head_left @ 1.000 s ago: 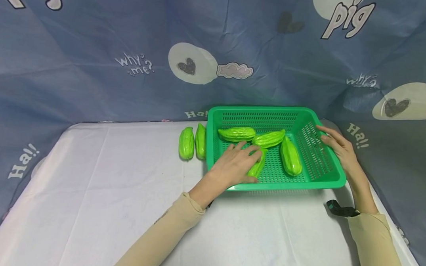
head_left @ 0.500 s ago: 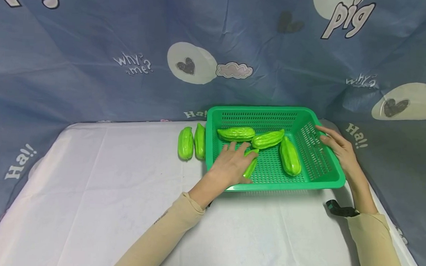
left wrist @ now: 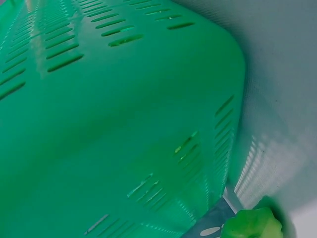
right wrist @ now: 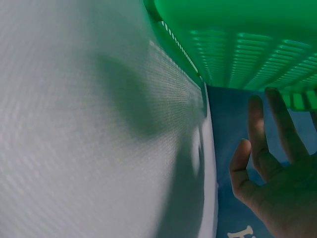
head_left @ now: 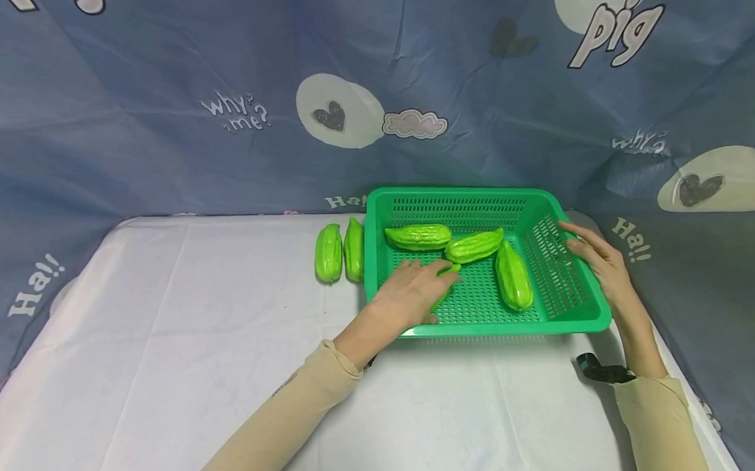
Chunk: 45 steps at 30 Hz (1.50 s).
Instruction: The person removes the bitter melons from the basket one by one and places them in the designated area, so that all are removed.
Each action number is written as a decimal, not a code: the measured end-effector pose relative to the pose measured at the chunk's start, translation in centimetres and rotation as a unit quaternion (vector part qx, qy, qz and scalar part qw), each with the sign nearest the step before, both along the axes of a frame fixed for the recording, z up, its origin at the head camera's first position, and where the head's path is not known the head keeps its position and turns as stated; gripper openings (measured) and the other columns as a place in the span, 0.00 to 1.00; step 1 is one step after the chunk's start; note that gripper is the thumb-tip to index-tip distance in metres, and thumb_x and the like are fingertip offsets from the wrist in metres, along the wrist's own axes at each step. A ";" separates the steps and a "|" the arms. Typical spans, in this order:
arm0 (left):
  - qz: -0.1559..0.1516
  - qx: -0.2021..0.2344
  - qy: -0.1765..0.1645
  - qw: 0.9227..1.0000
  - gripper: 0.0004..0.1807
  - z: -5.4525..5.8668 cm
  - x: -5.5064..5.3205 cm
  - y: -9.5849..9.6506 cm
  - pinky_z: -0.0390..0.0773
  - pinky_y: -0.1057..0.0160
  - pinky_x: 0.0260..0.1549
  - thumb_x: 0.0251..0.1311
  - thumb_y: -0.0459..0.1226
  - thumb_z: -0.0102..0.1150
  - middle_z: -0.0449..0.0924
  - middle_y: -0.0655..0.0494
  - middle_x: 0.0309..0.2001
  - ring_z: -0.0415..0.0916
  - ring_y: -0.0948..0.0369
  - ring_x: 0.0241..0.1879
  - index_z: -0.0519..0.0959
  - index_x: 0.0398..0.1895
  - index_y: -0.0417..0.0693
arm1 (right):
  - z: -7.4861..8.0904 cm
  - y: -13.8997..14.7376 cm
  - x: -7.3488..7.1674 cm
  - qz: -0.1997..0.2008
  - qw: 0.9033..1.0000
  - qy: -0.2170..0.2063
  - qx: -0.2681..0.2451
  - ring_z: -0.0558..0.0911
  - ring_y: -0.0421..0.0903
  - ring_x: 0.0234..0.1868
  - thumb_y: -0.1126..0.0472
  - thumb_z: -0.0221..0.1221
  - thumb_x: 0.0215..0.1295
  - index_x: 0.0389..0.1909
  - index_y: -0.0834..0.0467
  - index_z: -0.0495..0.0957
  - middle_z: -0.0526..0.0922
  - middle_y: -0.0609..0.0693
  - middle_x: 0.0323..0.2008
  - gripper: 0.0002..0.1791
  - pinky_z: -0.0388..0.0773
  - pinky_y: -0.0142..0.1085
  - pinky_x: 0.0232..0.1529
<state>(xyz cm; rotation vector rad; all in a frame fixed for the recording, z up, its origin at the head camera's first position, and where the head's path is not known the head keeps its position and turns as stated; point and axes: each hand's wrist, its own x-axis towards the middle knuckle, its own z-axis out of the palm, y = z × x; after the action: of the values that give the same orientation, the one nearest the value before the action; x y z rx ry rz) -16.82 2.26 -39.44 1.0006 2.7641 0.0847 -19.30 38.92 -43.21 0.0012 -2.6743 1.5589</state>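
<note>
My left hand (head_left: pixel 413 290) reaches over the near left rim into a green slotted plastic basket (head_left: pixel 506 331). Its fingers curl over a bright green bitter melon (head_left: pixel 455 269), mostly hidden beneath them, with the thumb on the near side. Three more bitter melons show inside: one at the back left (head_left: pixel 418 237), one beside it (head_left: pixel 475 247) and one on the right (head_left: pixel 513 276). My right hand (head_left: pixel 604 266) holds the basket's right rim. In the right wrist view, several fingers (right wrist: pixel 285 129) extend along the outside, below the wall.
Two bitter melons, one (head_left: pixel 329 253) farther left and one (head_left: pixel 354 250) against the basket's left wall, lie on the white cloth (head_left: pixel 221 341). A blue printed curtain (head_left: pixel 233 60) hangs directly behind the table. One melon's end (left wrist: pixel 252 223) shows in the left wrist view.
My left fingers have drawn in over the bitter melon, which has shifted slightly left and is now more covered. The right hand and the basket stay in place.
</note>
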 end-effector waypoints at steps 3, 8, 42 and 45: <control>-0.008 -0.011 0.010 1.000 0.46 0.0 0.1 0.0 0.69 0.42 0.80 0.58 0.48 0.81 0.60 0.57 0.86 0.71 0.41 0.77 0.70 0.80 0.63 | 0.1 0.0 0.0 0.001 1.000 -0.004 0.001 0.66 0.34 0.76 0.45 0.50 0.86 0.82 0.45 0.67 0.64 0.39 0.82 0.28 0.64 0.51 0.77; -0.012 -0.016 0.027 0.999 0.44 0.0 0.2 0.0 0.70 0.42 0.80 0.58 0.41 0.81 0.57 0.58 0.87 0.71 0.41 0.77 0.72 0.79 0.63 | 0.0 0.1 0.1 0.006 1.000 0.003 0.006 0.67 0.33 0.74 0.45 0.50 0.86 0.82 0.42 0.67 0.64 0.38 0.82 0.28 0.66 0.45 0.73; 0.026 0.073 0.116 0.990 0.45 0.6 -0.1 -1.6 0.79 0.45 0.66 0.54 0.59 0.80 0.58 0.49 0.82 0.76 0.39 0.65 0.73 0.75 0.63 | -0.3 0.4 0.0 0.004 1.000 0.010 0.008 0.71 0.26 0.63 0.45 0.50 0.86 0.82 0.41 0.67 0.63 0.45 0.84 0.28 0.72 0.21 0.53; 0.026 0.083 0.154 0.984 0.42 0.9 -0.1 -2.0 0.79 0.47 0.61 0.53 0.59 0.80 0.58 0.48 0.81 0.77 0.43 0.59 0.76 0.71 0.61 | -0.4 0.4 0.0 0.004 1.000 0.012 0.005 0.72 0.25 0.60 0.46 0.50 0.86 0.82 0.41 0.67 0.64 0.46 0.83 0.28 0.74 0.19 0.51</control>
<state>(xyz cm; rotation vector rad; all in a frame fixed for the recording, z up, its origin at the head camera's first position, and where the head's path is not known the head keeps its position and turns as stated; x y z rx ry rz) -16.90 0.30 -38.50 1.0623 3.1083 0.1870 -19.30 39.29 -43.58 0.0313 -2.6677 1.5381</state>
